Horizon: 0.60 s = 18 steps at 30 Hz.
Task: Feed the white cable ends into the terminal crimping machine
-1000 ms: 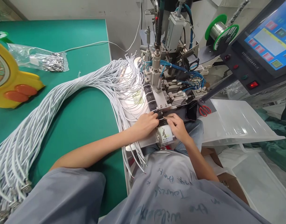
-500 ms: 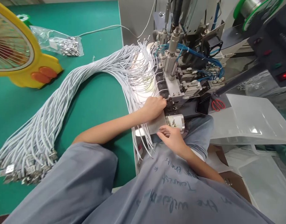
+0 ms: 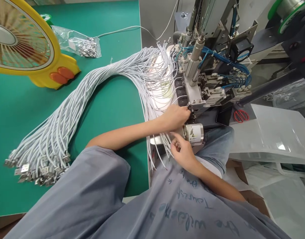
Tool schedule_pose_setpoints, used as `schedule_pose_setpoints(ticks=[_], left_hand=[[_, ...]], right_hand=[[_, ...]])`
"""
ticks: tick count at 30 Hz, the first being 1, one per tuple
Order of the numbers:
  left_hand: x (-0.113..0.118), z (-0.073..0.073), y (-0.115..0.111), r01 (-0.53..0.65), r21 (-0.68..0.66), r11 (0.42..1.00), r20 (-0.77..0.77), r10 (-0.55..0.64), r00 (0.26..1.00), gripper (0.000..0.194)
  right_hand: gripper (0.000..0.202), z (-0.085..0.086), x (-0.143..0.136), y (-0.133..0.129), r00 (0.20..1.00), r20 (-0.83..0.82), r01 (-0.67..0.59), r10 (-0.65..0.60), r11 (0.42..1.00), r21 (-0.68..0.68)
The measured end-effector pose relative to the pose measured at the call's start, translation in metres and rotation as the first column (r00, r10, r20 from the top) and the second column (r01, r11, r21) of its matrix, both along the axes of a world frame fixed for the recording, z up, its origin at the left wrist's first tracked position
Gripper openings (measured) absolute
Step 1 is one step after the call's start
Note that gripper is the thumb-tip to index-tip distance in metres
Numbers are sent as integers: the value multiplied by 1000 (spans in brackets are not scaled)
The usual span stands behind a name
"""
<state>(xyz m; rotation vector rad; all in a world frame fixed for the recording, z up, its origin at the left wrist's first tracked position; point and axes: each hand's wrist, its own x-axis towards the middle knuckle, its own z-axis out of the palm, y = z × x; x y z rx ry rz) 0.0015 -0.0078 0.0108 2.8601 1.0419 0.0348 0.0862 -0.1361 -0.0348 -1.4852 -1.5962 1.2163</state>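
My left hand (image 3: 176, 116) is closed at the front end of the machine's black fixture row (image 3: 181, 91), its fingertips against the fixture; what it pinches is too small to make out. Nearer my body, my right hand (image 3: 183, 151) has its fingers curled together beside the loose ends of white cables (image 3: 164, 141); whether a cable is between them is hidden. The big cable bundle (image 3: 92, 79) runs across the green table to metal connectors (image 3: 44, 169) at the left. A tin with a label (image 3: 194, 133) stands just right of my hands.
The pneumatic machine (image 3: 194, 66) rises beyond my left hand. A yellow fan (image 3: 60, 68) and a plastic bag of metal parts (image 3: 89, 46) are on the green table (image 3: 112, 109). Red scissors (image 3: 241, 116) and a black phone (image 3: 224, 114) lie right of the machine.
The view has shifted, so the scene sits further right. My right hand has moved toward the loose cable ends, its fingers more curled. My left hand remains at the fixture.
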Motion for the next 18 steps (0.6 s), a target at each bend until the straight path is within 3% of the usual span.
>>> schedule_pose_setpoints(ticks=[3,6,11,15,18], left_hand=[[2,5,-14,171,-47,984,210,-158,965,33],[2,6,-21,272,-96,957,382,-217,898,37],[-1,-1,-12,222,-254,941,487,-74,870,33],[-3,-5,-1,246,-238,940,569,-70,819,25],[-4,-4,3,271,-208,940,630,-83,773,28]], right_hand=[[17,7,13,4,996,88,-11,8,999,30],[20,15,35,15,996,77,51,-55,997,61],[14,29,71,49,968,-70,243,-240,969,44],[25,33,79,68,909,-251,367,-334,925,98],[25,32,75,71,862,-402,361,-309,930,60]])
